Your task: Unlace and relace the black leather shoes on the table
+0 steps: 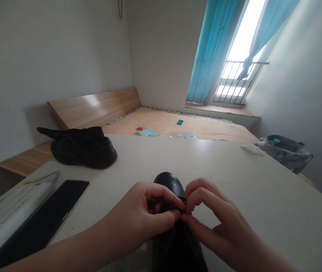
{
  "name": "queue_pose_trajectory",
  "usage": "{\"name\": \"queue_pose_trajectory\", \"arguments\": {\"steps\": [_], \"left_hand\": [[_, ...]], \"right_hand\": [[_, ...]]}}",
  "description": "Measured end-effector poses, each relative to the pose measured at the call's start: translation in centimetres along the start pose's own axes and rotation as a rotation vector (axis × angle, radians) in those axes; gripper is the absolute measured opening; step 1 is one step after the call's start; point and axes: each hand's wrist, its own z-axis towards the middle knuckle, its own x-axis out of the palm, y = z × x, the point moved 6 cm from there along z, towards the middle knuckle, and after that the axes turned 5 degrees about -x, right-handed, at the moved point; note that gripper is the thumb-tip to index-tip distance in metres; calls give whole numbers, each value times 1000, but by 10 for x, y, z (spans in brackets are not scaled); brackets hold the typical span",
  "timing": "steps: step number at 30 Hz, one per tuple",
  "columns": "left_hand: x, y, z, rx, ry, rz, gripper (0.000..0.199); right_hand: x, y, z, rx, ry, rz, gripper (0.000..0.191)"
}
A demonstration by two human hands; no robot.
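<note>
A black leather shoe (170,183) stands on the white table at the bottom centre, its rounded toe pointing away from me. Over its upper, my left hand (152,211) comes in from the left with thumb and index finger pinched together. My right hand (213,211) reaches in from the right, also pinching at the same spot, and the fingertips of both hands meet. Whatever lies between the fingertips is too small and dark to make out. The shoe's opening, nearest me, is dark.
Another black shoe (84,147) sits at the table's back left. A dark phone (42,223) and a white power strip-like object (19,215) lie at the left. Beyond the table (262,189) are a bed (211,128) and, at right, a bin (288,149).
</note>
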Motion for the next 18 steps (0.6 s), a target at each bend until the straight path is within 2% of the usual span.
{"name": "queue_pose_trajectory", "arguments": {"steps": [3, 7, 9, 14, 18], "left_hand": [[-3, -10, -4, 157, -65, 111, 18], [-4, -32, -19, 554, -164, 325, 26], [-2, -38, -28, 700, -194, 457, 30], [4, -43, -38, 907, -208, 673, 31], [10, -49, -46, 1076, -187, 805, 18]], "right_hand": [[5, -9, -1, 132, 7, 82, 19], [12, -13, -1, 194, 55, 204, 13], [13, -14, -1, 218, 48, 241, 11], [12, -17, -4, 278, 44, 392, 4], [14, -23, -7, 331, 85, 459, 21]]}}
